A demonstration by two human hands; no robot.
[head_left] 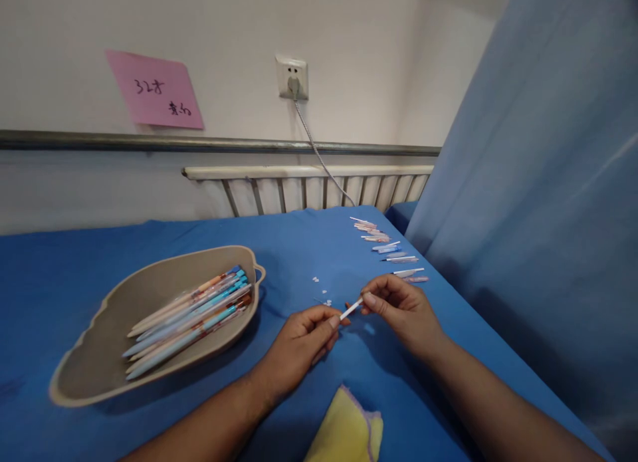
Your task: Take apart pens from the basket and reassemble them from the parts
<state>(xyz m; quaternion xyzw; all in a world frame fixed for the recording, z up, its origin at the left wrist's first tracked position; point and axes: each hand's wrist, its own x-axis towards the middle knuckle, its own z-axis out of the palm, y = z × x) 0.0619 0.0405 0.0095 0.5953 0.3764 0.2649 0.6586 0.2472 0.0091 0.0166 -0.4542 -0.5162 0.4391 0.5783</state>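
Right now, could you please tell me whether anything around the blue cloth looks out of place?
Little white bits lie scattered on the blue cloth beyond the left hand, loose rather than gathered. The pink note on the wall appears tilted, though the camera angle may exaggerate that.

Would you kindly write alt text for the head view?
A person's left hand and right hand hold a white stick above a blue cloth. A beige tray of pens sits left; a yellow cloth lies in front.

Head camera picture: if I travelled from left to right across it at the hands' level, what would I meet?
Tan tray → left hand → thin white stick → right hand → blue curtain.
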